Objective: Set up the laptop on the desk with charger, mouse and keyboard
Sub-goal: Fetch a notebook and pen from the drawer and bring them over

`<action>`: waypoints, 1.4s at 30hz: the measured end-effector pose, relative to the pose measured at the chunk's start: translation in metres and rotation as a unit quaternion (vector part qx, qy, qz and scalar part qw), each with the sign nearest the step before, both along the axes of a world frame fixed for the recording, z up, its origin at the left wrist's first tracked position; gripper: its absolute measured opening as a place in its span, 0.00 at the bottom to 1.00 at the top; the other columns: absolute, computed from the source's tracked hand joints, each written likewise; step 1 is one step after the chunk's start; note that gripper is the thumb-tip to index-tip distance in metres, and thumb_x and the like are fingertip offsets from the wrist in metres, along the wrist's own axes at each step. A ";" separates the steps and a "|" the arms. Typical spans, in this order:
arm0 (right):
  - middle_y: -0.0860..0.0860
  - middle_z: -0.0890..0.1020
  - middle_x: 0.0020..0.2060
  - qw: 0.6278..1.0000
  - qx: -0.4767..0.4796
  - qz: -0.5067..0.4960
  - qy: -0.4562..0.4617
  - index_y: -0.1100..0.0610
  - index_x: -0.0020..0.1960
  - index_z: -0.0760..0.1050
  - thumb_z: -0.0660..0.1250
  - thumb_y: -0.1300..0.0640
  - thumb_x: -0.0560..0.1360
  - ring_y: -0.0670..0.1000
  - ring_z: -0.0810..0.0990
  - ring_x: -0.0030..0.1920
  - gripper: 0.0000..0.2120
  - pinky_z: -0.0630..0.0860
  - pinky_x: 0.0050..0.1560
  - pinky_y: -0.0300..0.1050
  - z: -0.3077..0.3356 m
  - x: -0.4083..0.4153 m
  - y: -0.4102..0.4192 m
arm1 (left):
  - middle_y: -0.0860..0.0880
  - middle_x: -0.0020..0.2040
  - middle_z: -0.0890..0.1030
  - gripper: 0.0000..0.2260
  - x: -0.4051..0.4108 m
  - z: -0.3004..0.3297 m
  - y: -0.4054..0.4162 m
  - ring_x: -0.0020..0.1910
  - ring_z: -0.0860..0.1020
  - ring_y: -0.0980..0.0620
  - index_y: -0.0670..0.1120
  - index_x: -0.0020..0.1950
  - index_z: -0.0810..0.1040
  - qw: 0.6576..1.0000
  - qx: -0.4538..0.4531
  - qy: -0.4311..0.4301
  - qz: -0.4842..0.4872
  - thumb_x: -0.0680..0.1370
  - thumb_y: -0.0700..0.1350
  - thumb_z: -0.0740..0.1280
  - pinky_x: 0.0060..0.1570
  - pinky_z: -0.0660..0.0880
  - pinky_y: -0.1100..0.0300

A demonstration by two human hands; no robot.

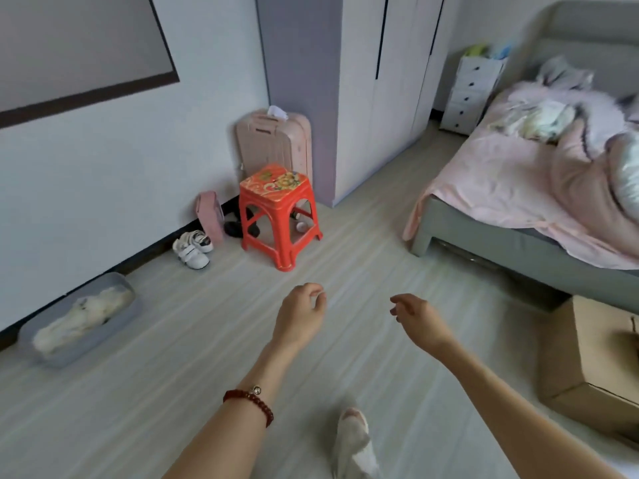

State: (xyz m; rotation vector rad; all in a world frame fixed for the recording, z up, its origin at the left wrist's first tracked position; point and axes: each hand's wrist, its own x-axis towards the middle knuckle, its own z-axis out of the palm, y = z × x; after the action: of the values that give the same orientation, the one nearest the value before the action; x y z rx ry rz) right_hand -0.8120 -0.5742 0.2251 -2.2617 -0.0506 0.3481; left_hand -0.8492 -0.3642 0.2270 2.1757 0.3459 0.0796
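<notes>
My left hand (301, 307) hung out in front of me with its fingers loosely curled on nothing, and my right hand (413, 314) was beside it, just as slack and just as empty. Both hovered over bare floor (363, 243). Ahead of my left hand stood a red stool (276, 198) against a pink suitcase (273, 143); off past my right hand lay the bed (518, 188), with a cardboard box (594, 354) nearer. No laptop, charger, mouse, keyboard or desk showed anywhere, so I couldn't tell which way the laptop pointed or how its long side ran. I judged I was only starting: the next move called for finding the laptop
</notes>
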 end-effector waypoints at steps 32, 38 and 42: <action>0.62 0.81 0.53 0.975 0.032 -0.217 0.031 0.63 0.59 0.75 0.56 0.63 0.78 0.62 0.78 0.53 0.13 0.73 0.59 0.58 0.004 0.947 -0.038 | 0.44 0.55 0.81 0.11 1.031 0.020 -0.025 0.55 0.79 0.48 0.43 0.56 0.78 0.984 0.038 0.009 -0.176 0.78 0.44 0.62 0.58 0.72 0.58; 0.63 0.81 0.52 0.963 0.052 -0.262 0.023 0.65 0.59 0.75 0.55 0.64 0.78 0.62 0.79 0.54 0.14 0.73 0.59 0.57 -0.028 1.117 -0.102 | 0.46 0.55 0.82 0.11 1.206 0.002 -0.100 0.53 0.79 0.51 0.44 0.56 0.78 0.975 0.024 0.008 -0.222 0.78 0.45 0.61 0.51 0.68 0.67; 0.61 0.81 0.54 0.965 0.062 -0.253 0.031 0.64 0.59 0.75 0.55 0.62 0.78 0.61 0.78 0.55 0.14 0.73 0.58 0.54 -0.017 1.250 -0.140 | 0.47 0.56 0.81 0.11 1.340 0.015 -0.138 0.53 0.78 0.51 0.44 0.56 0.77 0.975 0.037 0.019 -0.217 0.78 0.45 0.60 0.51 0.69 0.65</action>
State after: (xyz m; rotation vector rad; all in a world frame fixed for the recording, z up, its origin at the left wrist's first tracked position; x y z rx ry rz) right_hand 0.4380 -0.7145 0.2086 -2.0471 0.5159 0.1349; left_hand 0.4912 -0.5021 0.2421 2.2800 -0.1173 -0.1969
